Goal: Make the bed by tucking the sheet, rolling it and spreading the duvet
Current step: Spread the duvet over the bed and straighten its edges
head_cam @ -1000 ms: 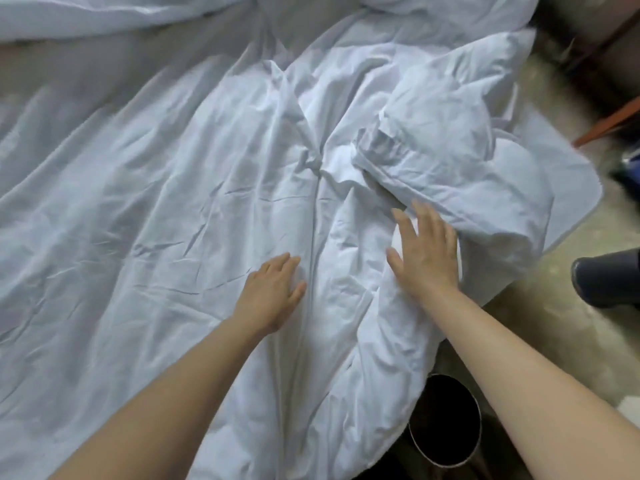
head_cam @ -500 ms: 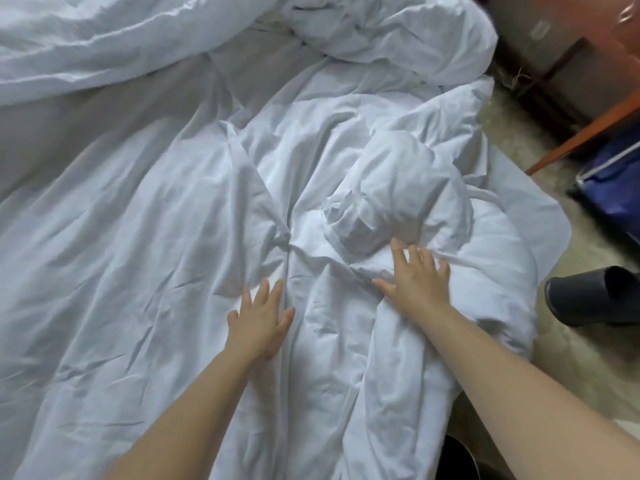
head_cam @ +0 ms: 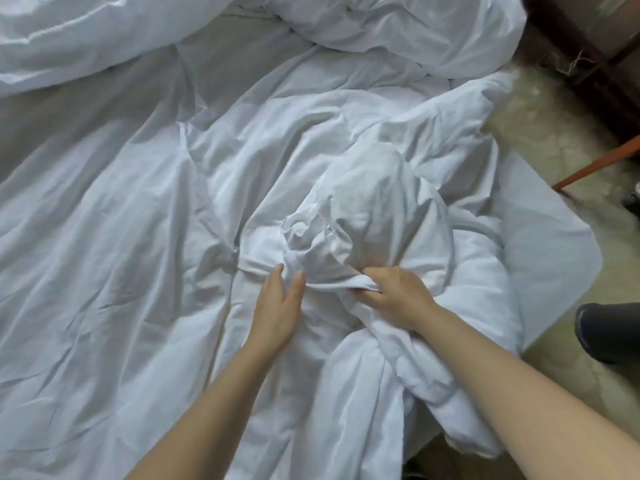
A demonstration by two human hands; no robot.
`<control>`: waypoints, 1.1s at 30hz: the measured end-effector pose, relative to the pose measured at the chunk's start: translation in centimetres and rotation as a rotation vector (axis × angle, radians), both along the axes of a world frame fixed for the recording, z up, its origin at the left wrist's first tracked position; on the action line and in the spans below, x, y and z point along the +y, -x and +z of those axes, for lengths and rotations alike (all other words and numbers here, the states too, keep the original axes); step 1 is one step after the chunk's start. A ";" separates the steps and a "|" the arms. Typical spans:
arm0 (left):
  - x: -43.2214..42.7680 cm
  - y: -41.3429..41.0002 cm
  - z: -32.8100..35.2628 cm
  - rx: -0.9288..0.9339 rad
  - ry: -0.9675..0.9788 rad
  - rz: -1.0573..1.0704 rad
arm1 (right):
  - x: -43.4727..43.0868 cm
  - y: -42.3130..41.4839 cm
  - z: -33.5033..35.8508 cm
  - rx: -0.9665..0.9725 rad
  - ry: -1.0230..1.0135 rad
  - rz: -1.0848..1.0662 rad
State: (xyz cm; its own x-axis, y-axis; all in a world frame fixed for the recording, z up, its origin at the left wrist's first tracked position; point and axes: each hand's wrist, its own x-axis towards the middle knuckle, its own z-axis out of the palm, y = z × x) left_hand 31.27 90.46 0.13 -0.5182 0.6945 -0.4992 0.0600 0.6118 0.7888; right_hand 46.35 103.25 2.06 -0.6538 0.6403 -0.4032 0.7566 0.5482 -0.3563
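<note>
My left hand lies flat, fingers straight, on the sheet, with wide flat cloth open to its left. My right hand grips a fold of the bunched duvet, whose right edge overhangs the floor.

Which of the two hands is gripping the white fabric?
The right hand: it is curled round a fold of the fabric. The left hand only rests flat on it.

Bedroom – bed, duvet, floor
</note>
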 end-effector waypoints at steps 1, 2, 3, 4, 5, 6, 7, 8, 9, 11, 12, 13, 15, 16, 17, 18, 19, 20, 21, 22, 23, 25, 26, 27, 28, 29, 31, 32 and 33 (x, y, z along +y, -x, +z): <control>2.0 -1.0 0.3 -0.025 -0.018 0.039 | 1.0 -0.9 0.5 0.034 0.030 -0.001; 4.1 -2.0 0.5 -0.042 -0.038 0.080 | 2.2 -2.0 0.7 0.079 0.046 -0.004; 6.1 -3.0 0.4 -0.077 -0.056 0.124 | 3.5 -3.1 0.9 0.125 0.056 -0.021; 8.1 -4.1 0.5 -0.128 -0.081 0.161 | 4.8 -4.2 1.0 0.169 0.053 -0.045; 10.0 -5.0 0.6 -0.174 -0.092 0.200 | 6.1 -5.2 1.0 0.203 0.060 -0.076; 11.6 -6.0 0.8 -0.209 -0.100 0.238 | 7.3 -6.3 0.8 0.240 0.068 -0.110; 13.5 -7.2 0.7 -0.222 -0.080 0.270 | 8.6 -7.5 0.7 0.264 0.080 -0.137; 14.6 -7.9 0.6 -0.225 -0.057 0.296 | 9.3 -8.1 0.3 0.280 0.078 -0.143; 15.2 -8.3 0.4 -0.220 -0.031 0.307 | 9.6 -8.4 -0.1 0.290 0.074 -0.154; 16.4 -9.4 -0.2 -0.183 0.023 0.312 | 10.7 -9.3 -0.6 0.318 0.105 -0.187; 16.6 -9.7 -0.5 -0.158 0.060 0.309 | 11.0 -9.6 -0.9 0.334 0.120 -0.188; 16.8 -10.0 -0.8 -0.131 0.083 0.298 | 11.3 -9.8 -1.1 0.338 0.140 -0.186; 16.7 -10.3 -1.5 -0.088 0.070 0.268 | 11.6 -10.1 -1.8 0.334 0.173 -0.183; 16.7 -10.2 -1.7 -0.076 0.044 0.243 | 11.7 -10.2 -2.1 0.327 0.181 -0.188; 16.8 -9.9 -1.8 -0.069 0.024 0.216 | 11.8 -10.2 -2.3 0.317 0.190 -0.198; 16.8 -9.7 -2.0 -0.068 0.009 0.189 | 11.8 -10.1 -2.4 0.308 0.199 -0.208; 16.8 -9.4 -2.4 -0.075 0.004 0.169 | 11.9 -9.9 -2.6 0.296 0.207 -0.215; 16.7 -9.2 -2.5 -0.093 0.009 0.157 | 11.9 -9.8 -2.6 0.288 0.214 -0.216; 16.4 -9.1 -2.8 -0.107 0.021 0.153 | 11.8 -9.7 -2.5 0.276 0.223 -0.221; 16.3 -8.9 -2.8 -0.115 0.029 0.148 | 11.8 -9.6 -2.3 0.266 0.229 -0.229; 16.1 -8.8 -3.0 -0.114 0.043 0.139 | 11.7 -9.5 -2.0 0.255 0.233 -0.233; 15.7 -8.5 -3.6 -0.103 0.089 0.112 | 11.6 -9.4 -1.6 0.239 0.222 -0.230; 15.6 -8.4 -3.6 -0.099 0.102 0.103 | 11.6 -9.4 -1.5 0.237 0.212 -0.230; 15.6 -8.3 -3.4 -0.083 0.092 0.114 | 11.5 -9.4 -1.3 0.237 0.205 -0.231; 15.6 -8.3 -3.3 -0.049 0.073 0.154 | 11.4 -9.5 -1.1 0.241 0.203 -0.233; 15.6 -8.4 -2.9 -0.018 0.053 0.211 | 11.5 -9.6 -0.6 0.249 0.207 -0.232; 16.0 -8.7 -1.9 -0.015 -0.001 0.309 | 12.0 -9.8 0.4 0.284 0.211 -0.216; 16.4 -9.0 -1.4 -0.033 -0.051 0.337 | 12.4 -10.0 1.1 0.289 0.202 -0.203; 16.8 -9.3 -0.9 -0.057 -0.093 0.356 | 12.9 -10.4 2.0 0.289 0.191 -0.193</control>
State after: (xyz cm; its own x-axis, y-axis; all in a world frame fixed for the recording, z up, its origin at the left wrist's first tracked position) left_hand 40.62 107.29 -0.72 -0.7087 0.5195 -0.4774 -0.1891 0.5120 0.8379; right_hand 56.74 116.15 4.03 -0.6330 0.6935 -0.3440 0.6927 0.3092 -0.6516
